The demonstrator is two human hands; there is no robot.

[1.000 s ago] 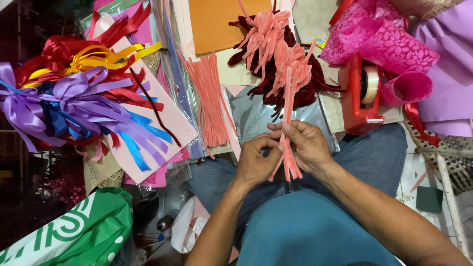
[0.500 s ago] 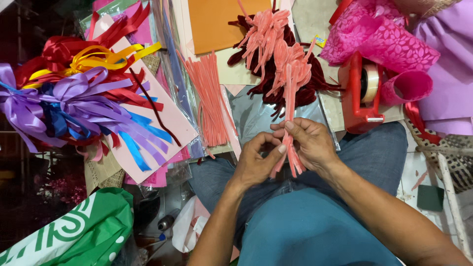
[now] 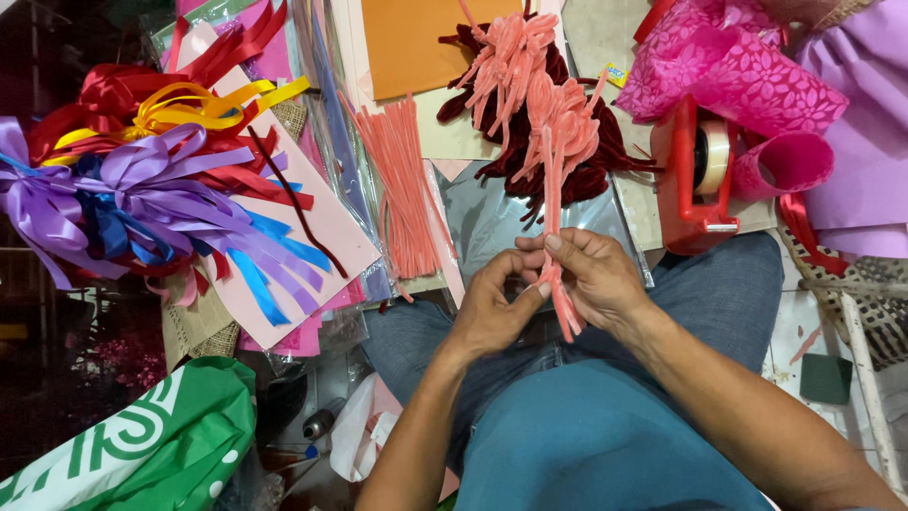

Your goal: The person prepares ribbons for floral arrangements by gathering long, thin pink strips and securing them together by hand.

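My left hand (image 3: 494, 301) and my right hand (image 3: 592, 276) meet over my lap, both pinching a bundle of salmon-pink pipe cleaners (image 3: 558, 161). The bundle's stems hang below my fingers and its looped, flower-like top rises above them. A second pink pipe-cleaner flower (image 3: 506, 52) lies further back on a heap of dark red pipe cleaners (image 3: 577, 180). A stack of straight pink pipe cleaners (image 3: 405, 185) lies to the left of my hands.
A red tape dispenser (image 3: 695, 175) stands at the right beside pink patterned wrapping paper (image 3: 733, 66) and lilac paper (image 3: 865, 142). Purple, blue, red and yellow ribbon bows (image 3: 142, 180) lie at the left. An orange sheet (image 3: 416, 38) lies at the back, a green bag (image 3: 142, 445) at lower left.
My hands have shifted slightly along the stems, my fingers working on the bundle. Everything else stays where it was.
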